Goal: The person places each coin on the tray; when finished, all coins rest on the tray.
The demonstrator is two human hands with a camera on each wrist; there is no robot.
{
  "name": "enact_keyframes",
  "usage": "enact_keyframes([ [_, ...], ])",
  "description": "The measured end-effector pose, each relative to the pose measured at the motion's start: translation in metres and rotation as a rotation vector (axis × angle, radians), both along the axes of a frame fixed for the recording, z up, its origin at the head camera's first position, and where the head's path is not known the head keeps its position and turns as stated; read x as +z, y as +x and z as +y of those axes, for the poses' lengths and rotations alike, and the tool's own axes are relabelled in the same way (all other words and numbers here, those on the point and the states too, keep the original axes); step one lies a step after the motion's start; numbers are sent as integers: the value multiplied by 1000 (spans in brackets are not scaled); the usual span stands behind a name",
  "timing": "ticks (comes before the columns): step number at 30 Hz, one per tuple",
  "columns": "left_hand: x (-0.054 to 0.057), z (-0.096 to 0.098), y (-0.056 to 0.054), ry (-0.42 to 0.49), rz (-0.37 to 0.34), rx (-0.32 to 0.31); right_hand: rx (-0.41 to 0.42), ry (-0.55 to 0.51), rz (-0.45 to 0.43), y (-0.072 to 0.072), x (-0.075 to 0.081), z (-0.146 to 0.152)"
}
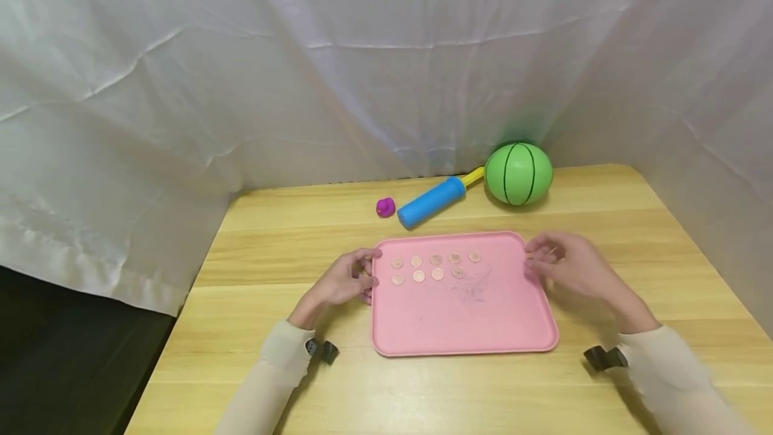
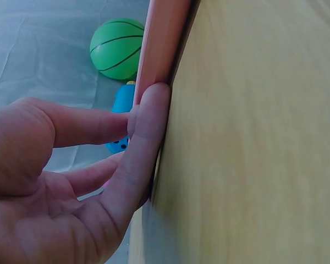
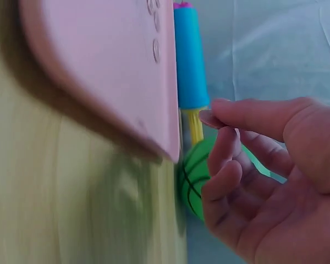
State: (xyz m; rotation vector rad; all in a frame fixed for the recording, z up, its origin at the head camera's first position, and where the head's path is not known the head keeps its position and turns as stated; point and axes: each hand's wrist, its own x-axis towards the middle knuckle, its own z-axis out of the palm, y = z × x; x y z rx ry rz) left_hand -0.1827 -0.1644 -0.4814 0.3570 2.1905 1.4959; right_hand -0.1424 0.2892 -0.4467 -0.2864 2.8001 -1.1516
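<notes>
On the table lies a pink tray (image 1: 459, 327), with several round copper-coloured coins (image 1: 436, 259) in two rows across its upper left part. My left hand (image 1: 344, 279) grips the tray's left edge; in the left wrist view the thumb and a finger (image 2: 148, 118) pinch the rim. Just over the tray's right edge, my right hand (image 1: 570, 264) holds a small thin disc (image 3: 210, 119) between thumb and forefinger, which looks like a coin seen nearly edge-on. Its other fingers are curled, and the fingertips hide part of the disc.
Behind the tray lie a blue pump (image 1: 431, 202) with a yellow handle (image 1: 474, 176), a small purple toy (image 1: 385, 207) and a green ball (image 1: 519, 174) with black lines. A pale curtain (image 1: 386, 86) hangs along the table's back.
</notes>
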Motion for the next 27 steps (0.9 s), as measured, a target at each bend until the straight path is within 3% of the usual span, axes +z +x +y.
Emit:
enact_keyframes([
  [6,-1,2,1,-2,-2,-2,-5,-72,-56,-11,-5,-18],
  [15,-2,2,1,0,-15,5,55,-154,-151,-24,-17,-42],
  [27,-3,1,-1,-7,4,8,134,-77,-24,-34,-24,-67],
])
